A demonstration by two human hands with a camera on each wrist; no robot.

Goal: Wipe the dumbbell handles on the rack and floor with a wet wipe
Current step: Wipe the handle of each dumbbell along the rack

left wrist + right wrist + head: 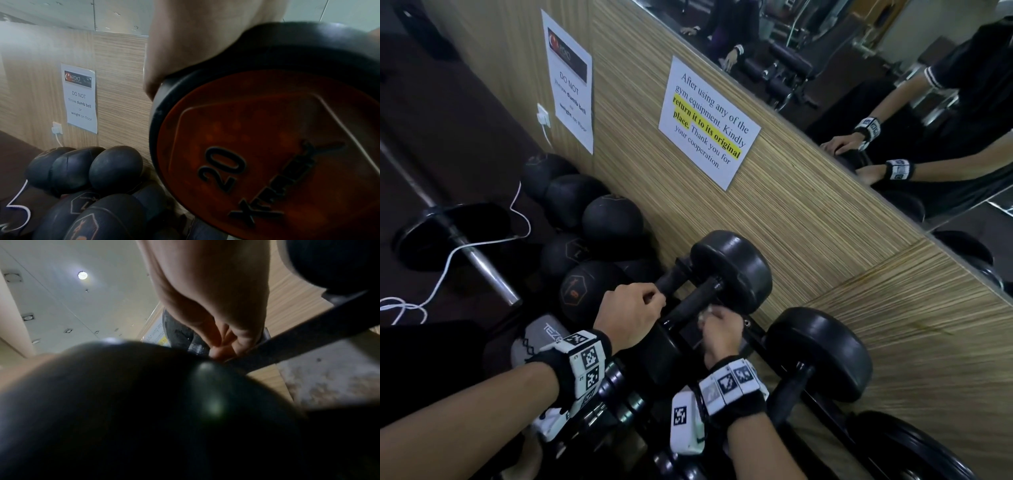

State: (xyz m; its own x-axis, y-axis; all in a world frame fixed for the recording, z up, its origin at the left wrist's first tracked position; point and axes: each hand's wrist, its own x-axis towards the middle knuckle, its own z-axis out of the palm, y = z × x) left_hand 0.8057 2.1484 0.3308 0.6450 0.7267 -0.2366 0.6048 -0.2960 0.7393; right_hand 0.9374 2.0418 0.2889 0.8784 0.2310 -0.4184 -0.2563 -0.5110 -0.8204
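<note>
From the head view, you lean over a rack [755, 337] of black dumbbells set against a wood-grain wall [825, 240]. Your left hand [631, 313] rests on the near end of one dumbbell [732, 270], its fingers curled over the top of that weight. Your right hand [720, 334] pinches a white wipe [703, 313] against the underside of the dumbbell's dark handle [693, 301], close to the far weight. A second dumbbell [822, 353] sits on the rack just to the right. Black balls [613, 219] are piled on the floor to the left, beside a barbell [472, 257] and a white cable [448, 270]. Two paper notices [709, 120] are stuck on the wall, and a mirror [893, 68] above them reflects both your arms.

From the left wrist view, your left hand [195, 40] lies over the black rim of the dumbbell's [267, 146] near weight, whose orange end face is marked 20. The balls [115, 168] and one notice [81, 99] show to the left.

From the right wrist view, your right hand [216, 305] has its fingers [244, 337] bunched together at a dark bar; the wipe cannot be made out here. A blurred dark round shape fills the lower frame, and a ceiling light [82, 275] shines above.
</note>
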